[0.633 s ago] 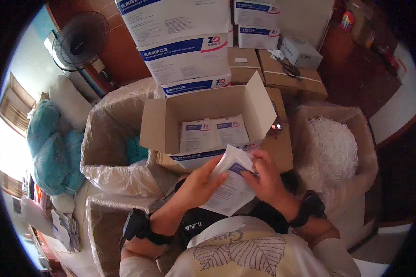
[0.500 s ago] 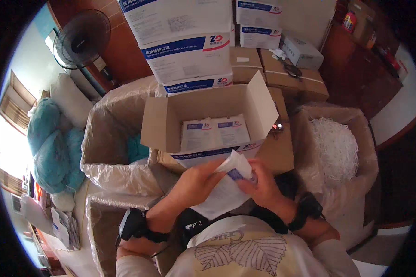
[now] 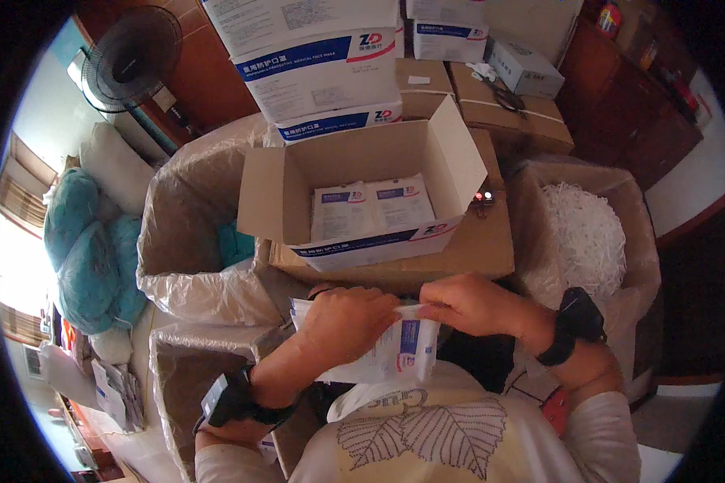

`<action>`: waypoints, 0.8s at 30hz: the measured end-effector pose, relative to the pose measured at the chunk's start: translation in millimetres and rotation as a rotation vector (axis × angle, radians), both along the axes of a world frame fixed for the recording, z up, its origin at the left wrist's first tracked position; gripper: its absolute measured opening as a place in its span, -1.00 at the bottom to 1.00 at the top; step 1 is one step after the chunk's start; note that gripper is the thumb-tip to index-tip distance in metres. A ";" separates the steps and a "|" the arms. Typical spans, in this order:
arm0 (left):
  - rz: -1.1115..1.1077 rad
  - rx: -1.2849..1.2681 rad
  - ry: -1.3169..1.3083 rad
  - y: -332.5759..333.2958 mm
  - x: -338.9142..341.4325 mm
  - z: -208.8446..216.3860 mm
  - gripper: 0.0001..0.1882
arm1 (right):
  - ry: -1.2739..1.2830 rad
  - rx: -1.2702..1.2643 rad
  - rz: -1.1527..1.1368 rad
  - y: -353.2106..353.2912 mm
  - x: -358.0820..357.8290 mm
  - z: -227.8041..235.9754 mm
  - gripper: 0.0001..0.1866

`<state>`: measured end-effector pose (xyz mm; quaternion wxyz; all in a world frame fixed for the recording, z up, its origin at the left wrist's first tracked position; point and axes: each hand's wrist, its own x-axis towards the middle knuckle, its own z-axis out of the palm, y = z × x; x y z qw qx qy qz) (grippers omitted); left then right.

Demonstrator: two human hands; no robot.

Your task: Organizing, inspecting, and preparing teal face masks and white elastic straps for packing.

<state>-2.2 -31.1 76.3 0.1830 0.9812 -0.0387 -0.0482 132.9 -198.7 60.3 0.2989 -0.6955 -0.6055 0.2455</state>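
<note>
A flat white packet with blue and red print [image 3: 407, 350] is held upright against my front, and more of its white wrapping shows behind my left wrist. My left hand [image 3: 350, 320] is closed over the packet's upper edge, its fingertips near the middle. From the other side my right hand [image 3: 469, 304] pinches the same top edge, close to the left fingertips. Just beyond both hands stands an open white carton [image 3: 362, 249] with its flaps up. Similar packets [image 3: 370, 208] lie side by side inside it.
Stacked white cartons [image 3: 322, 72] rise behind the open one, which rests on a brown box [image 3: 487, 245]. Plastic-lined boxes stand left [image 3: 177, 209] and right, the right one holding white strips [image 3: 584, 241]. Teal bags [image 3: 93, 258] and a fan [image 3: 133, 60] are far left.
The packet has come back toward my body and turned upright. My left hand has slid over its top edge, and my right hand has moved up and right along it. The view has shifted slightly.
</note>
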 end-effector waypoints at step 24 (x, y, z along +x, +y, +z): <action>-0.015 -0.609 0.054 7.3 -11.2 -48.4 -0.78 | -0.455 0.120 0.305 15.4 -10.6 -19.8 -0.67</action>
